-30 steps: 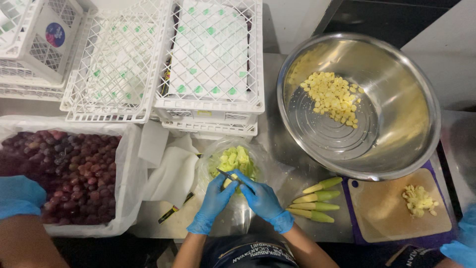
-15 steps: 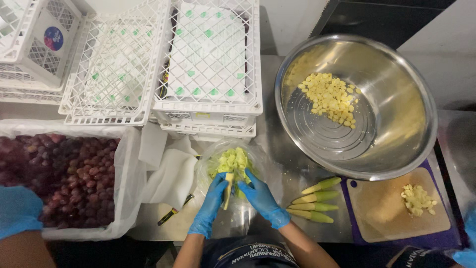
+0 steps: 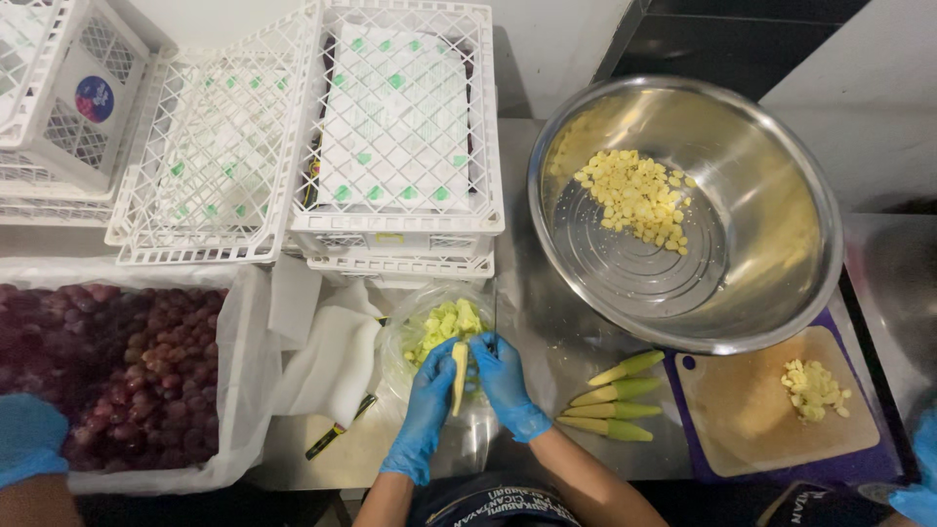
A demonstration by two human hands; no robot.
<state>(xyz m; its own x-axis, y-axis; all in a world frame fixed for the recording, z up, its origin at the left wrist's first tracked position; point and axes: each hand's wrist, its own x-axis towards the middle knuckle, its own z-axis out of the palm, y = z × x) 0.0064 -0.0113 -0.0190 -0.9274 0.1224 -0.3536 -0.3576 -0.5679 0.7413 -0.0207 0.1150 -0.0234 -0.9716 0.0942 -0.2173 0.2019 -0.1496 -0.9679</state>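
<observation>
From the head camera, looking straight down at the steel counter point(image 3: 547, 322): the left hand point(image 3: 422, 415) in a blue glove is wrapped around a pale yellow baby corn cob point(image 3: 458, 376), holding it upright over a clear plastic bag point(image 3: 410, 337) of green husk trimmings near the counter's front edge. The right hand point(image 3: 503, 383), also gloved, has its fingertips pinched on the top of the cob, at the leaf end. To strip it well, I'd say, the cob should be gripped firmly low down while the husk is peeled away from the tip, so that the scraps drop into the bag and not on the counter.

Just right of the hands, three unpeeled cobs point(image 3: 613, 410) lie side by side. Beyond them a big steel bowl point(image 3: 781, 293) at the back right holds a heap of chopped yellow pieces point(image 3: 634, 195). A tan cutting board point(image 3: 752, 410) at the front right corner carries a small pile of cut bits point(image 3: 812, 388). At the left edge a lined crate point(image 3: 249, 361) is full of red grapes point(image 3: 107, 361). White lattice crates point(image 3: 395, 127) stand stacked along the back.
</observation>
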